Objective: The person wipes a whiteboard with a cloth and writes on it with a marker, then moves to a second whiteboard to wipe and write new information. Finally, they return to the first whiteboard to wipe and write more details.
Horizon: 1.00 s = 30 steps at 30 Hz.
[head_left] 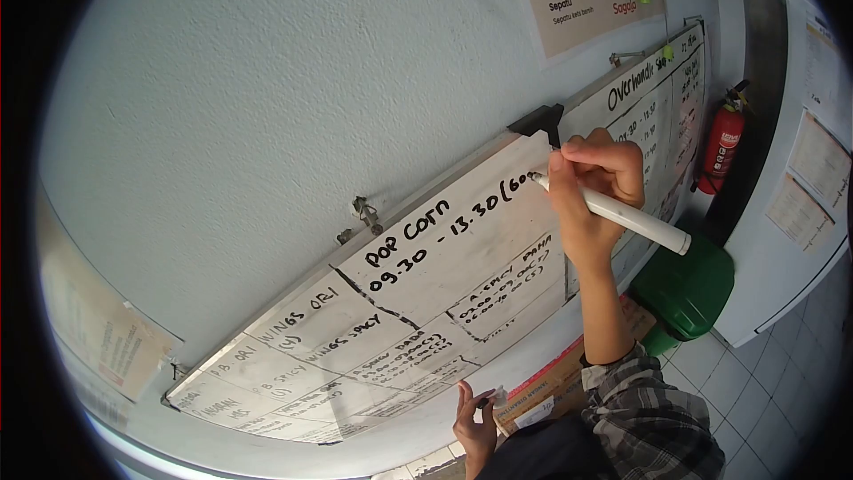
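My right hand [593,187] is closed around a white marker [641,220]. The marker's tip meets the whiteboard [409,302] at the end of the handwritten line "09.30 - 13.30 (60", below the words "POP CORN". A bit of something white shows by the fingertips, against the board's top edge. Lower down, my left hand [477,431] is held in front of the board's bottom edge, fingers curled. Between them is a small dark piece with a crumpled whitish bit beside it, and I cannot tell what it is.
A second whiteboard [662,80] headed "Overhandle" adjoins on the right. Above hangs a poster [591,0]. A red fire extinguisher [721,147], a green bin [689,289] and a cardboard box [542,396] stand to the right and below. Metal clips [366,215] hold the board's top.
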Tool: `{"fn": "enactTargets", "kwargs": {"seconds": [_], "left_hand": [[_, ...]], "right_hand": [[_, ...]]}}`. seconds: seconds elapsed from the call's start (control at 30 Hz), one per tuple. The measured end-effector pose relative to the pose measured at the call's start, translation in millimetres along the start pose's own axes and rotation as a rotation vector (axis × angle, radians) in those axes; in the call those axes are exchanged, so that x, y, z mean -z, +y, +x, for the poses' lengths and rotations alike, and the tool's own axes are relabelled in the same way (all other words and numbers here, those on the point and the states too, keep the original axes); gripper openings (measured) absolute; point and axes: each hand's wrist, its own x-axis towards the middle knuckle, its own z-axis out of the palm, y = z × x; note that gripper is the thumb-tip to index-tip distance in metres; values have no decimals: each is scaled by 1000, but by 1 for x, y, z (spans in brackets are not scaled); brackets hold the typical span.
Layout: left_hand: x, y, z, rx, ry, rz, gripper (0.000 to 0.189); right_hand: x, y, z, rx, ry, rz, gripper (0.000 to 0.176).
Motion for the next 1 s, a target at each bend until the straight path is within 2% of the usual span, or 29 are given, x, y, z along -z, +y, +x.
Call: {"fn": "enactTargets", "kwargs": {"seconds": [0.07,0.1,0.13,0.23,0.33,0.43,0.57,0.63,0.7,0.77,0.83,0.9,1.0], "left_hand": [[0,0,1,-58,14,46,14],[-1,0,1,-58,14,47,14],[-1,0,1,-38,12,27,14],[-1,-2,-1,14,3,-9,14],[-1,-3,-2,51,-2,-30,14],[-1,-1,-1,38,3,-22,14],[-1,-1,-1,18,3,-6,14],[0,2,0,7,2,-2,15],[0,3,0,-4,0,2,15],[-1,1,-1,-11,3,10,14],[-1,1,-1,-10,10,13,13],[0,2,-3,-8,24,16,11],[-2,4,-10,98,-11,-69,14]], "right_hand": [[3,3,0,-9,32,-4,27],[7,4,1,35,-41,-48,26],[10,5,2,78,-115,-94,26],[14,6,3,93,-118,-153,25],[5,2,4,51,-67,-4,25],[9,2,3,2,29,-20,23],[7,1,6,2,-5,0,23],[19,2,7,203,-186,-303,26],[22,-7,0,165,-211,-329,28],[22,-19,-11,38,-61,-153,25],[36,-27,-28,2,-45,-128,23],[47,-39,-44,-125,39,-96,20],[68,-53,-57,-222,35,-187,16]]}}
